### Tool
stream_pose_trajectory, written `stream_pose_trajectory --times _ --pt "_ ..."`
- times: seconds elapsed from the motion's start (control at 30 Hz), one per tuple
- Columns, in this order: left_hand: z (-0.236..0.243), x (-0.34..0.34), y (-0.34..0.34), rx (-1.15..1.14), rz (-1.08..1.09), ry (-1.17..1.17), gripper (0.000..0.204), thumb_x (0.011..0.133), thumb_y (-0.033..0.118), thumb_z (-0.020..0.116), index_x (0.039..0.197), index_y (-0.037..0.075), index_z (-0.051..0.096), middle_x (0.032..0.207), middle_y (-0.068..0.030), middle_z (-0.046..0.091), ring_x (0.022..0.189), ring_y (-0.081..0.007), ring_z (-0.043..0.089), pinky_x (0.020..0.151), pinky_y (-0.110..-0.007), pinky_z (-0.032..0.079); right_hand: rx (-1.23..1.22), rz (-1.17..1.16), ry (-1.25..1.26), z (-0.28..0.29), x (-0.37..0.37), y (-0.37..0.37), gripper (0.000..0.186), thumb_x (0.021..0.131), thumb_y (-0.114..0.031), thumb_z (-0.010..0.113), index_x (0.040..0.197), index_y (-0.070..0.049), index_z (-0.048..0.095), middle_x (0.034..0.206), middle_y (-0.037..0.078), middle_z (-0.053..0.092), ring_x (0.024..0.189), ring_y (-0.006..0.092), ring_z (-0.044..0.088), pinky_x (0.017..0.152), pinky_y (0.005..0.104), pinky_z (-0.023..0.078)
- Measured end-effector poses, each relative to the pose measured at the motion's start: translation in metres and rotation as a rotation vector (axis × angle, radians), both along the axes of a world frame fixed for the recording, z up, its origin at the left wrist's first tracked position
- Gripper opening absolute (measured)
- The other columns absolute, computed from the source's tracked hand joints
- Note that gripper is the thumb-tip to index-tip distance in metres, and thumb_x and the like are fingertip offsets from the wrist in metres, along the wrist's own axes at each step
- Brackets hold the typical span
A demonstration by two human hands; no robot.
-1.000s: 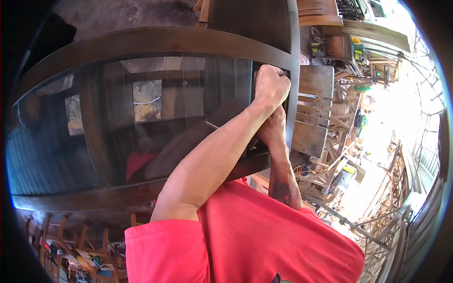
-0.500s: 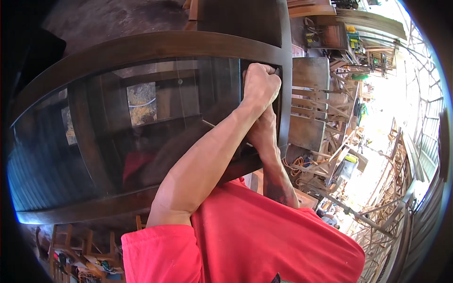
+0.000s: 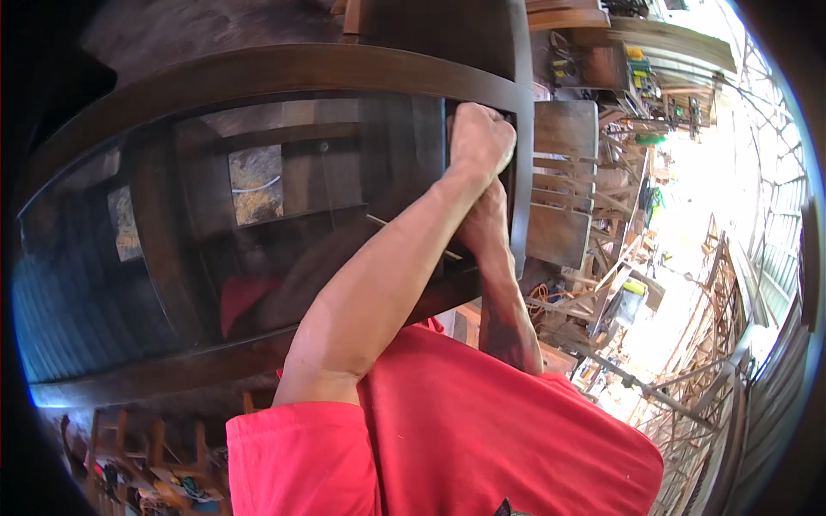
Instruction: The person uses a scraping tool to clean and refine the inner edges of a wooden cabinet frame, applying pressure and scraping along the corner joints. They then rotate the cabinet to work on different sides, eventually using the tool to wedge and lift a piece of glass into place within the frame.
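Note:
A dark wooden frame (image 3: 292, 67) holds a glossy dark glass panel (image 3: 198, 198), with a narrow gap along the panel's right end. My left hand (image 3: 479, 138) is closed at the upper part of that gap, against the frame's inner right edge; what its fingers hold is hidden. Lower in the same gap is my right hand (image 3: 482, 219), under my left wrist, its fingers hidden. A thin pale strip (image 3: 376, 220) shows beside my left forearm, partly covered by it.
Beyond the frame's right side are slatted wooden boards (image 3: 559, 232), piled timber, a cluttered bench (image 3: 607, 64) and an orange hose (image 3: 540, 294). Stacked wooden chairs (image 3: 176, 443) sit at the lower left. A dark panel (image 3: 434, 26) lies above. Metal roof framework runs along the bright right side.
The whole view has shifted a little, with the frame sitting slightly further left. Both my hands stay at the same end of the panel, with little visible movement against it.

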State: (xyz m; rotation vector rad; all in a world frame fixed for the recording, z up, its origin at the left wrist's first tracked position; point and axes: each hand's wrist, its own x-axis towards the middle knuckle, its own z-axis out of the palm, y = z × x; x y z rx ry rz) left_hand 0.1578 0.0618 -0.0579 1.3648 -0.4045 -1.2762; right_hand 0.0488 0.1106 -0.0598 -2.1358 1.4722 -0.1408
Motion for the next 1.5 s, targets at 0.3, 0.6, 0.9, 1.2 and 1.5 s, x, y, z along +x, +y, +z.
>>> stream_pose_trajectory --times 0.3,0.6,0.9,1.2,1.5 --pt "-0.015 0.004 -0.010 -0.058 -0.019 0.194 0.013 0.086 -0.003 0.072 0.098 -0.006 0.077 0.086 -0.0103 0.075 0.069 -0.0166 0.067 0.065 -0.030 0.055 0.089 -0.225 -0.028 0.026 0.019 0.000 0.046 0.095 -0.031 0.066 0.108 0.011 0.051 0.095 0.042 0.065 0.097 0.0580 0.063 0.082 0.0612 0.051" --pt "-0.006 0.001 -0.004 -0.082 0.038 0.180 0.013 0.085 -0.002 0.075 0.097 -0.005 0.079 0.090 -0.0058 0.075 0.078 -0.0123 0.062 0.077 -0.028 0.049 0.115 -0.220 -0.049 0.022 0.015 -0.001 0.049 0.096 -0.031 0.064 0.107 0.014 0.048 0.091 0.043 0.065 0.094 0.0581 0.064 0.079 0.0600 0.052" --pt "0.009 0.006 0.001 0.050 0.036 0.197 0.012 0.085 -0.001 0.075 0.095 -0.006 0.079 0.084 -0.0073 0.074 0.075 -0.0116 0.061 0.072 -0.029 0.049 0.036 -0.164 -0.051 0.017 0.009 -0.007 0.048 0.095 -0.032 0.066 0.103 0.013 0.053 0.093 0.040 0.067 0.094 0.0544 0.067 0.077 0.0554 0.053" --pt "0.000 0.003 -0.003 -0.047 0.113 0.142 0.016 0.079 0.001 0.073 0.065 -0.004 0.068 0.056 -0.0040 0.058 0.050 -0.0116 0.052 0.053 -0.034 0.045 0.100 -0.229 -0.143 0.019 0.009 -0.006 0.041 0.094 -0.028 0.065 0.098 0.011 0.053 0.085 0.038 0.066 0.088 0.0541 0.067 0.073 0.0546 0.052" --pt "0.007 -0.001 0.001 -0.020 0.099 0.144 0.011 0.083 -0.002 0.074 0.092 -0.004 0.079 0.079 -0.0066 0.073 0.069 -0.0115 0.062 0.066 -0.030 0.050 0.019 -0.204 -0.079 0.014 0.011 0.003 0.044 0.092 -0.030 0.072 0.112 0.006 0.057 0.098 0.031 0.070 0.098 0.0432 0.070 0.079 0.0483 0.054"
